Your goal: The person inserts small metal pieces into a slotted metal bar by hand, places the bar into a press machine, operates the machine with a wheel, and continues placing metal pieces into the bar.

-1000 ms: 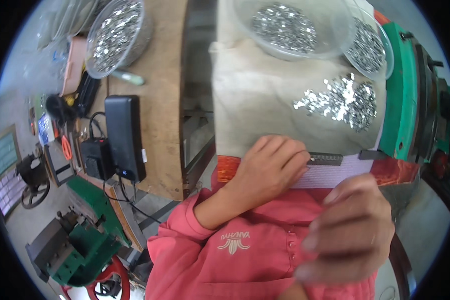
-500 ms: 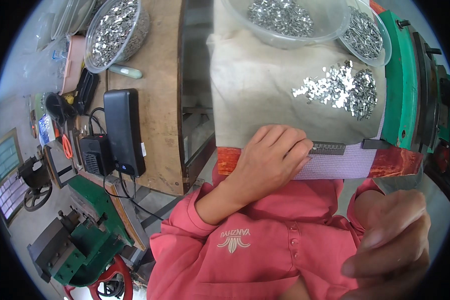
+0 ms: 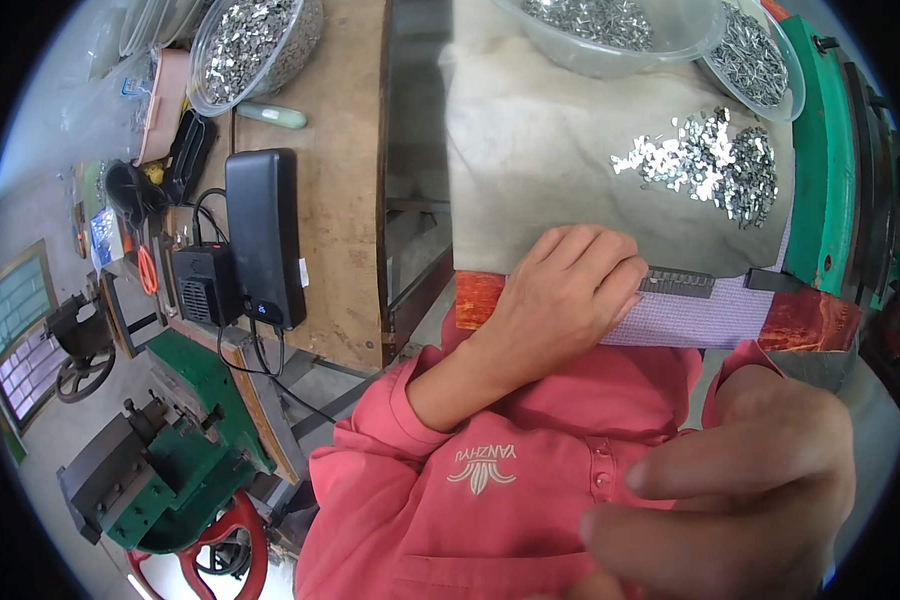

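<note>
My left hand (image 3: 578, 290) rests at the near edge of the beige cloth (image 3: 530, 150), its fingers curled down over the left end of a dark slotted metal bar (image 3: 678, 282). The fingertips are partly hidden. Raised close to the camera at the lower right is my right hand (image 3: 745, 490), its fingers apart and slightly bent, with nothing visible in them. Beyond the bar, a loose pile of small shiny metal pieces (image 3: 705, 160) lies on the cloth's right side. Several of them reflect bright light.
Clear plastic tubs of metal pieces stand at the back: a large tub (image 3: 610, 65) and a smaller one (image 3: 765, 75). Green machinery (image 3: 820, 170) borders the right. On the left wooden table (image 3: 340, 200) are another tub (image 3: 305, 45) and a black power bank (image 3: 262, 240).
My right hand has moved left and nearer the camera. The left hand stays on the bar's end. The whole view has shifted slightly.
</note>
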The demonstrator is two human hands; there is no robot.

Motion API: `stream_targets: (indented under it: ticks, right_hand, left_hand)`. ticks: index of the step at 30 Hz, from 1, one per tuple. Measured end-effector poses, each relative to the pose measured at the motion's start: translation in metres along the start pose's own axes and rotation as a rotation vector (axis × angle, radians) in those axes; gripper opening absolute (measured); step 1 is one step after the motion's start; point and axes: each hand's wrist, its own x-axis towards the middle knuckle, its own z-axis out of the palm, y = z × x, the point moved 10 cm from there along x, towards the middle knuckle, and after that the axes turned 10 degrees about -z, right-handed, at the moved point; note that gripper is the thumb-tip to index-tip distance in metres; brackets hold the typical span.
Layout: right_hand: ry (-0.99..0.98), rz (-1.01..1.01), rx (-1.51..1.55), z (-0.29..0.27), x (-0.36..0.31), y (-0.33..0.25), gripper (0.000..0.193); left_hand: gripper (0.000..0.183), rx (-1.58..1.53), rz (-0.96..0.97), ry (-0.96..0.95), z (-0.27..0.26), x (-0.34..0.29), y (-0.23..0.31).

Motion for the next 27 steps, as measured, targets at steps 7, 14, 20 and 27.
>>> stream_targets:
  ticks: [7,14,20,27]
  right_hand:
    - [0.104,-0.18,0.046,-0.001,-0.013,-0.005,0.026]
    - [0.209,-0.301,-0.132,-0.008,-0.015,-0.022,0.03]
    - [0.179,-0.469,0.131,0.048,-0.009,-0.039,0.023]
    - [-0.173,-0.08,-0.073,0.047,-0.105,0.011,0.016]
  left_hand:
    - [0.036,-0.055,-0.018,0.007,-0.009,-0.001,-0.001]
    - [0.037,-0.025,0.003,-0.003,-0.008,0.001,0.001]
    - [0.04,0.025,-0.031,0.02,-0.024,-0.01,-0.007]
    - [0.041,-0.048,-0.001,0.007,-0.017,-0.008,-0.018]
